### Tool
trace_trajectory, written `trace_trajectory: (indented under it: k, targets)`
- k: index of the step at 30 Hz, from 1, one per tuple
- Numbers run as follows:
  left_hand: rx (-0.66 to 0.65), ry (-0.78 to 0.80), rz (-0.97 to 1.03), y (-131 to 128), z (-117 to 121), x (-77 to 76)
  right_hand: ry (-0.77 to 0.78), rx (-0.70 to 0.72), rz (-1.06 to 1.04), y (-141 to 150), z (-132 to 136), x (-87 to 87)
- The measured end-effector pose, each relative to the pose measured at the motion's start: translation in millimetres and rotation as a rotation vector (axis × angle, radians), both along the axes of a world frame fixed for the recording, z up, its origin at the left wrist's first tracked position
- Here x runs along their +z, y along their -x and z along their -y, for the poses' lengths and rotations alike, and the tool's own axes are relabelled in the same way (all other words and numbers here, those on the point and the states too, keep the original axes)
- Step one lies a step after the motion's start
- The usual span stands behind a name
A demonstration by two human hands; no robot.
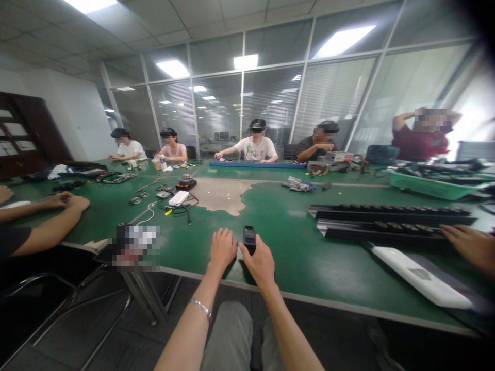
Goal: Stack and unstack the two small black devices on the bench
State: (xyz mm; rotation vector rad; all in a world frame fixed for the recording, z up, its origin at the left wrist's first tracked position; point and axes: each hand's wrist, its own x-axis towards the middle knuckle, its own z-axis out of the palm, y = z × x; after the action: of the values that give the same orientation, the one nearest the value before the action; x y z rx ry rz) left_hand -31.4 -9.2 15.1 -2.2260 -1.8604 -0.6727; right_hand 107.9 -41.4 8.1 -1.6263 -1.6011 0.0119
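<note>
My right hand [263, 260] is closed around a small black boxy device [249, 237], which stands upright just above or on the green table [294, 252]. A small purplish window shows on the device's face; its exact kind cannot be made out. Beside it, my left hand [223, 250] rests palm down on the table near the front edge. Its fingers point forward with nothing visible in them, and the thumb side lies close to the device. A silvery bracelet [201, 307] circles my left wrist.
On the right lie black metal channels [348, 229], a long white case [421, 275] and a green basket [433, 186]. A co-worker's hand [469, 245] touches the nearer channel. Left of centre are a white box [179, 198] and cables. Several people sit around the table.
</note>
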Motion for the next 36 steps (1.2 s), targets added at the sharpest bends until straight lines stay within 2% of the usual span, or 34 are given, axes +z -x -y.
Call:
trace_trajectory:
  k: [7, 25, 32, 36]
  targets:
    - [-0.024, 0.042, -0.003, 0, -3, -5.4, 0.036, 0.011, 0.008, 0, -1, -1.8]
    - [-0.036, 0.057, -0.011, 0, -6, -3.1, 0.109, -0.029, 0.005, 2, -1, 5.1]
    - [-0.027, 0.066, -0.003, 0, -7, -3.6, 0.039, -0.030, -0.096, 5, 0, 12.4]
    - [-0.040, 0.069, 0.008, 0, -5, -2.1, -0.027, -0.026, -0.200, -3, -2, 22.8]
